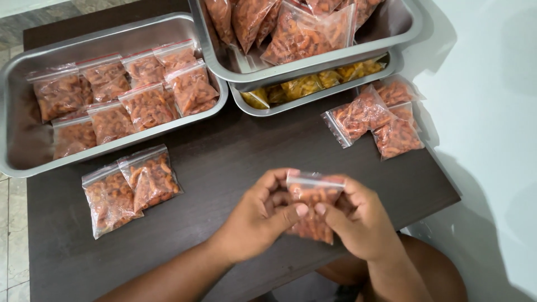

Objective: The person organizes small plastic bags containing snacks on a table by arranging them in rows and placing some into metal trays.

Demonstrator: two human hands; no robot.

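Your left hand [258, 215] and right hand [358, 218] both pinch one small clear zip bag [313, 201] above the table's near edge, thumbs meeting on its front; it's packed full with orange-red curly snack pieces, its sealed strip on top, the lower part showing below your thumbs. Two matching bags [130, 187] lie flat on the dark table [235, 151] toward its left edge, and a few more [377, 120] sit at the right edge. The steel tray [17, 123] at the far left corner holds rows of the same bags, and stacked trays [330, 56] at the far right hold red and yellow ones.
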